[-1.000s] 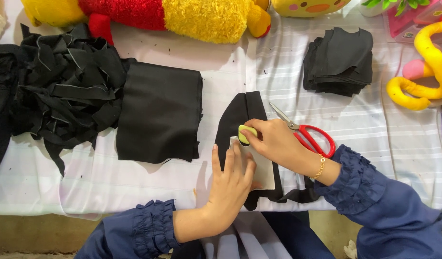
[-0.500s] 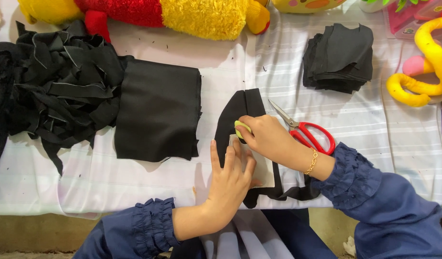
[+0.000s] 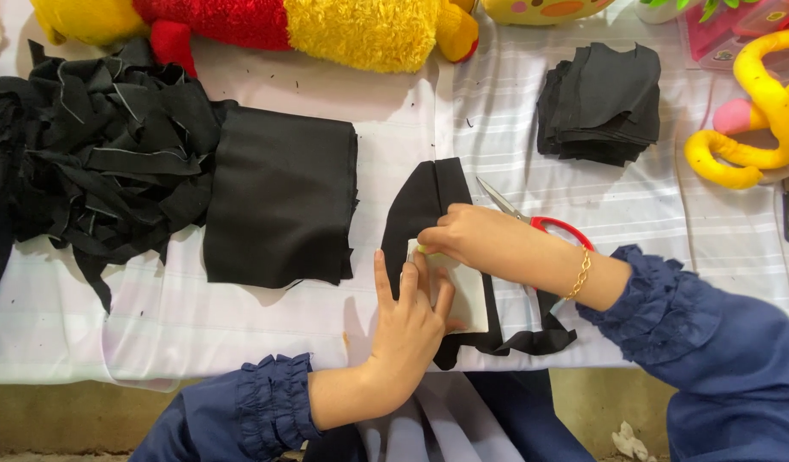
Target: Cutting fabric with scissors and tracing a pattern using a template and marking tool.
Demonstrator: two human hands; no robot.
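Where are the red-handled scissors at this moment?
In the head view, the scissors lie on the table right of centre, beside the right hand and below the stack of black pieces.

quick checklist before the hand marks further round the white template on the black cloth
1. Left hand flat on white template: ok.
2. Template lies on black fabric piece: ok.
3. Right hand at the template's upper left corner with a small yellowish marker: ok.
4. Marked line showing on the cloth: cannot tell.
5. Red-handled scissors lie beside the cloth, off the template: ok.
6. Folded black cloth apart from the work piece: ok.
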